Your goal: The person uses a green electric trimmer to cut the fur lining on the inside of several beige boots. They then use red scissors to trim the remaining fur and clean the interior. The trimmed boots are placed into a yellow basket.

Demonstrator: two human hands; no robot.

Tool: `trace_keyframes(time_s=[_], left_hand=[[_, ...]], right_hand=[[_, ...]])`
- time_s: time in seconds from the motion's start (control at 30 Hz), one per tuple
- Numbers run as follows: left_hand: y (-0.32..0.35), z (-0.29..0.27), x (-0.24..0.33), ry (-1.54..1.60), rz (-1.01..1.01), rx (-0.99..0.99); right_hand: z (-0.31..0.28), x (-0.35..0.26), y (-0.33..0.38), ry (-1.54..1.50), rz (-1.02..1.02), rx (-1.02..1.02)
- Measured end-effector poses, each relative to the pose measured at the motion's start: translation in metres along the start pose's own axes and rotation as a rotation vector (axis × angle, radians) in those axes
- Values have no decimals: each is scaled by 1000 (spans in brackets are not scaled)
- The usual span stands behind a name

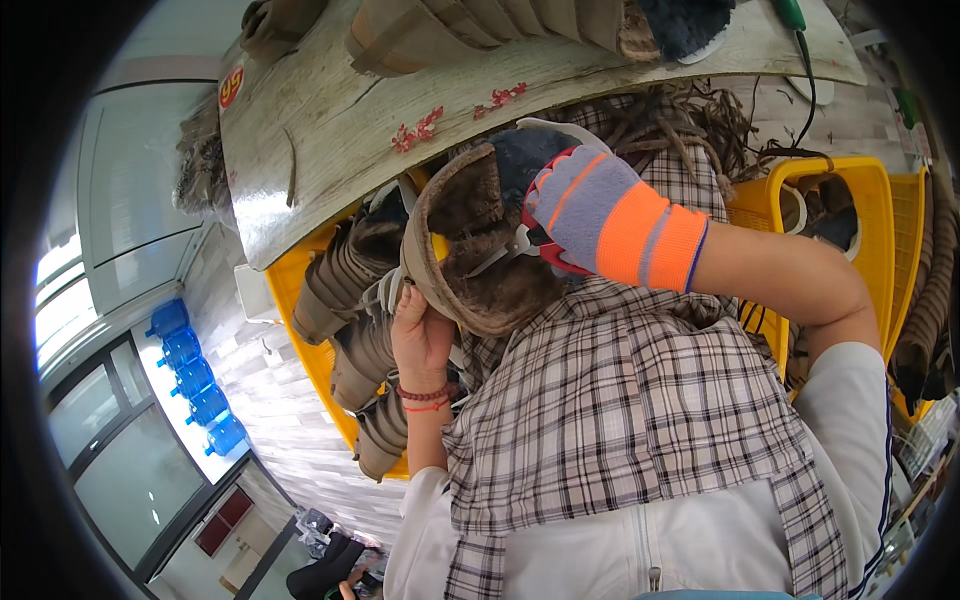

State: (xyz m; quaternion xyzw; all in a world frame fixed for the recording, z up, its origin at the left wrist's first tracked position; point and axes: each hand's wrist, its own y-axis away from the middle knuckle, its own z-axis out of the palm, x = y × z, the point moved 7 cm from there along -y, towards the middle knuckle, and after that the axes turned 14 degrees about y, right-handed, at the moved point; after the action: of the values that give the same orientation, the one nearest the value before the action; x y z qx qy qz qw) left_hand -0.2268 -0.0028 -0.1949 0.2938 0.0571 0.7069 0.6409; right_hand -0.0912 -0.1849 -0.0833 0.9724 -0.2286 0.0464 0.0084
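On my lap lies a tan boot (426, 240) with brown fur lining, its opening turned up toward me. My bare left hand (420, 338) grips the boot's near left edge, thumb up against the rim. My right hand (598, 205), in a grey and orange knitted glove, is closed round the red handles of a pair of scissors (503, 250). The metal blades reach into the boot's opening, over the fur. Whether they touch the lining I cannot tell. The boot's dark blue sole end lies partly behind the glove.
A worn white table (330, 130) stands ahead, with more tan boots (490, 25) on it and a green-handled corded tool (790, 14). Yellow crates holding boots flank me, one at left (312, 255), another at right (880, 200). Scraps of trimmed strips (705, 115) hang by the table edge.
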Motion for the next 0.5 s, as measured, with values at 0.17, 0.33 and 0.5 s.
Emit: trace_keyframes(time_s=[0.17,0.33,0.5], left_hand=[[0,2,-1,0,-5,-17],[1,4,-1,-10,-16,-23],[0,3,-2,-9,-16,-21]], right_hand=[[-1,-5,0,79,-16,-68],[0,4,0,62,27,-189],[-10,12,-3,-4,49,-91]])
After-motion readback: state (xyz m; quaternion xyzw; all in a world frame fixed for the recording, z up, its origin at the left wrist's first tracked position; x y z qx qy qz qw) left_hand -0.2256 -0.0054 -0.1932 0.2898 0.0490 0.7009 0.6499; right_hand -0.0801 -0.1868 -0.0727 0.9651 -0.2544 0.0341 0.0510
